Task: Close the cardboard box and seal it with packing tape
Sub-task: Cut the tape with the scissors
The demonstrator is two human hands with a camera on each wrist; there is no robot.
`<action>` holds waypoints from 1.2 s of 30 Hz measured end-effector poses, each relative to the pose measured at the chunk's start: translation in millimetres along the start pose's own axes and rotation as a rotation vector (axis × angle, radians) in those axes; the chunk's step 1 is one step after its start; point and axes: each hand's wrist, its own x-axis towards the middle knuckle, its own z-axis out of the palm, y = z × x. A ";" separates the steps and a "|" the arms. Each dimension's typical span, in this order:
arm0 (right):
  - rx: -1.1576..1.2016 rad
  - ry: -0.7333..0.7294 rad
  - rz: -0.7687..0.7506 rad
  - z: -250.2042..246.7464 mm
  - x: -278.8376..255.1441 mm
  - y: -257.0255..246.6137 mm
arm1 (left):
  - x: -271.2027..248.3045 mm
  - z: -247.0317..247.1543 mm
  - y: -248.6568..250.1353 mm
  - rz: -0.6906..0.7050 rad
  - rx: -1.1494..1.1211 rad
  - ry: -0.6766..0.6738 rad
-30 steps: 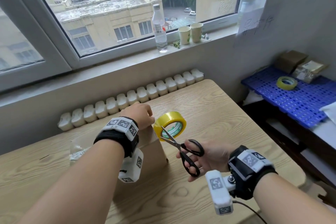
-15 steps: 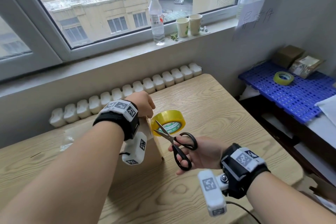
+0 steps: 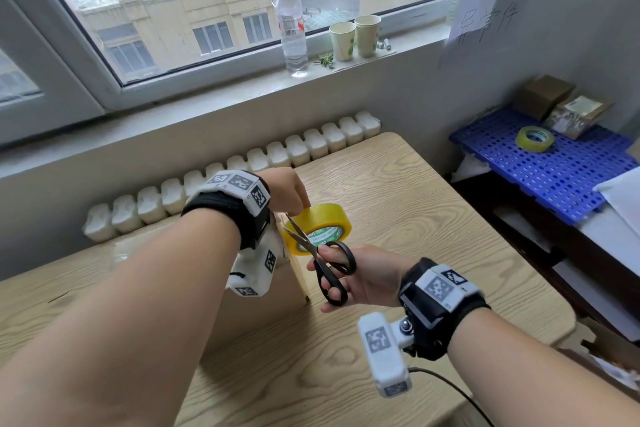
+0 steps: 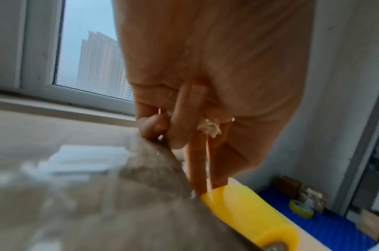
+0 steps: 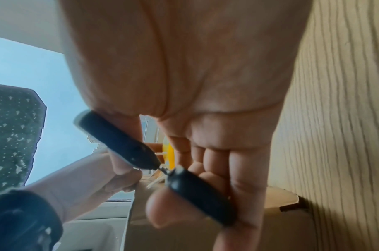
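Head view: both forearms over a pale wood-grain table [image 3: 433, 218]
Left hand [image 3: 289, 192]: fingers curled down at the top right edge of the cardboard box [image 3: 263, 315]; in the left wrist view they pinch a strip of clear tape at the box corner, the strip running taut to the roll
Cardboard box: plain brown, matte, standing on the table under the left wrist; top mostly hidden by the arm, flaps cannot be judged
Tape roll [image 3: 320, 227]: glossy yellow ring, green-and-white printed core, hanging just beside the box's right edge
Right hand [image 3: 367, 279]: thumb and fingers threaded through the black oval loops of the scissors [image 3: 320, 253]
Scissors: slim steel blades parted, tips pointing up-left at the strip between the box and the tape roll; whether they touch the tape cannot be told
Windowsill: clear plastic bottle [image 3: 291, 24], two paper cups [image 3: 355, 36]
Right side: blue perforated plastic shelf [image 3: 554, 177] with a second tape roll [image 3: 535, 139] and small brown boxes [image 3: 547, 95]
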 end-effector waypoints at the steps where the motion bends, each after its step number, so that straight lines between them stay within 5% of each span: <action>1: -0.009 -0.006 0.000 -0.1 1.1 -0.6 | 1.5 -0.5 0.7 0.003 0.018 -0.005; 7: -0.020 -0.012 -0.005 3.4 6.1 -1.5 | 15.5 2.1 11.2 0.004 0.258 -0.062; 13: -0.058 0.020 -0.066 8.2 5.6 -2.0 | 20.5 -1.9 7.2 0.011 0.180 -0.082; 17: -0.098 0.036 -0.092 8.3 5.2 -3.7 | 23.3 -4.0 -4.5 0.046 0.007 -0.037; 25: -0.250 0.175 -0.051 -8.7 4.8 1.8 | 11.0 -23.3 -17.6 0.059 -0.611 0.258; 31: -0.323 0.210 0.076 -2.6 -6.0 -11.9 | -20.8 -58.4 -32.5 0.046 -0.788 0.394; 36: -0.274 0.592 -0.278 9.5 7.1 -31.2 | -57.1 -62.8 -82.9 -0.082 -0.738 0.513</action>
